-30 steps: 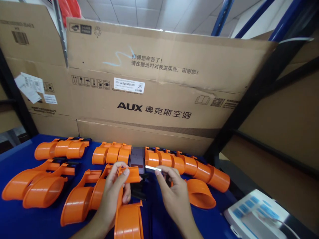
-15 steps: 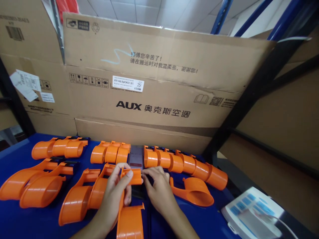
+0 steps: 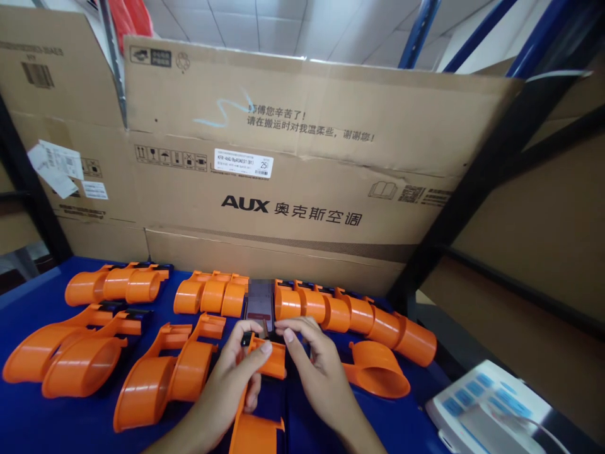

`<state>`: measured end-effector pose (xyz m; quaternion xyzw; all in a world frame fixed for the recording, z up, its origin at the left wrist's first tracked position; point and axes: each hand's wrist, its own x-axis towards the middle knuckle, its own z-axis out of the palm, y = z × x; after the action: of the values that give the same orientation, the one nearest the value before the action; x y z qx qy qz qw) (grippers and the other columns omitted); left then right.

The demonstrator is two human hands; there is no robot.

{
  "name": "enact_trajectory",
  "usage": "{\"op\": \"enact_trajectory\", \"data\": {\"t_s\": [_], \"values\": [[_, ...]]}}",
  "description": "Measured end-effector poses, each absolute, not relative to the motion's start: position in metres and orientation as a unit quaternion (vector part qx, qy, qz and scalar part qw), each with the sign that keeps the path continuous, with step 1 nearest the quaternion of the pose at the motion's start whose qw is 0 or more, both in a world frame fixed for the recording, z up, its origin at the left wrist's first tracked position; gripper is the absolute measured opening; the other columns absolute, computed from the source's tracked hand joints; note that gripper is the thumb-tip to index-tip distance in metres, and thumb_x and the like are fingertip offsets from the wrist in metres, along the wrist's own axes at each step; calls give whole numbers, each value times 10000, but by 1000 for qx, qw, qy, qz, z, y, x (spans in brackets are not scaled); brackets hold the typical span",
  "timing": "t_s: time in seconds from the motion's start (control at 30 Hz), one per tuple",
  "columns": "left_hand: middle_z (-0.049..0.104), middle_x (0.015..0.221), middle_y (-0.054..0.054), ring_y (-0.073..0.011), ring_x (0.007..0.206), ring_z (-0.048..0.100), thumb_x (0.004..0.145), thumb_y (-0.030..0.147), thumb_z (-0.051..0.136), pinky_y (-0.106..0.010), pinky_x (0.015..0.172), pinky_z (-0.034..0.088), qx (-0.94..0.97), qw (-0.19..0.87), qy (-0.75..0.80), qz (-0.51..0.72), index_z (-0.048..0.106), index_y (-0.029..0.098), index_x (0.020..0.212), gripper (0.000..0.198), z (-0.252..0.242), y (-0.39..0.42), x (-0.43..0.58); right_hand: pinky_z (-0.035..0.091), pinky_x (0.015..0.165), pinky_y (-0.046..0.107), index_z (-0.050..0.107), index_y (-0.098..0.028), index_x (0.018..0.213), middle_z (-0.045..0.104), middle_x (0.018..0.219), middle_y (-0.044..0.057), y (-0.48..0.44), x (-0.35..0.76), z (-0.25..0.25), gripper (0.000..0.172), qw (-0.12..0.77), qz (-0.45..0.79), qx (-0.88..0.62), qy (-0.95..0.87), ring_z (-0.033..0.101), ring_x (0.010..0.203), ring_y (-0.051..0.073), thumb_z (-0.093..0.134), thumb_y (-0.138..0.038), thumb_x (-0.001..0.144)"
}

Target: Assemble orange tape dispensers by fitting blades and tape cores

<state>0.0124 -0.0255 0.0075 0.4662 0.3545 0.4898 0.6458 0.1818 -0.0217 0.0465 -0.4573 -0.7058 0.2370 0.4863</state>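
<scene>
My left hand (image 3: pixel 234 372) is closed around the handle of an orange plastic scoop (image 3: pixel 258 435). The scoop's cup hangs low, cut off by the bottom edge of view. Thumb pressed on the grooved handle end, the fingers wrap behind it. A small dark piece (image 3: pixel 246 338) shows at my left fingertips; its kind is unclear. Just right of the handle end, my right hand (image 3: pixel 319 366) is open, thumb and fingers apart, with nothing visible in it. Beside my right wrist lies another orange scoop (image 3: pixel 380 369).
Orange scoops line the blue tabletop (image 3: pixel 28 287): a back row (image 3: pixel 142 287), a front left group (image 3: pixel 144 391) and a right row (image 3: pixel 373 321). A phone (image 3: pixel 259 302) lies between rows. A white device with blue keys (image 3: pixel 489 403) stands right. A cardboard sheet (image 3: pixel 293 176) walls the back.
The held scoop has shifted slightly right and down with my left hand. My right hand has moved right, its fingers opening away from the handle end. The view has tilted a little.
</scene>
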Motion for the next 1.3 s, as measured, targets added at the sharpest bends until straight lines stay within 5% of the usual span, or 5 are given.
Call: {"op": "enact_trajectory", "data": {"t_s": [0.17,0.37,0.57,0.77,1.3], "values": [[428,442,146,-75,307,352,905,531,650,-143,355,274,498,675,325,436,420,277,1193,447,4,-31,13,488,830,321,742,-232,974,705,892,31,-30,187,50,279,441,309,-418,-731,653,891,218,546,-429,1002],[404,454,155,-39,327,226,860,471,743,-143,384,209,532,758,167,338,415,278,1058,429,16,-42,10,508,750,316,719,-196,951,726,824,50,-13,193,41,407,503,276,-477,-666,662,792,217,401,-432,1046],[390,546,123,-20,395,240,814,425,808,-179,453,192,521,785,92,321,460,237,940,416,27,-45,8,501,873,351,730,-262,1123,745,1061,67,1,171,53,258,288,102,-515,-801,678,1005,249,504,-308,1005],[415,503,117,-42,390,285,811,464,789,-184,454,216,469,798,82,369,451,246,959,428,27,-49,5,460,748,332,749,-227,788,677,849,79,9,154,52,280,151,-1,-497,-855,632,794,229,558,-279,986],[448,572,100,-24,396,308,803,450,815,-180,439,185,470,780,68,408,455,240,936,437,23,-49,15,490,781,332,692,-208,764,697,941,71,4,157,53,375,266,140,-465,-832,622,911,226,441,-267,1036]]}}
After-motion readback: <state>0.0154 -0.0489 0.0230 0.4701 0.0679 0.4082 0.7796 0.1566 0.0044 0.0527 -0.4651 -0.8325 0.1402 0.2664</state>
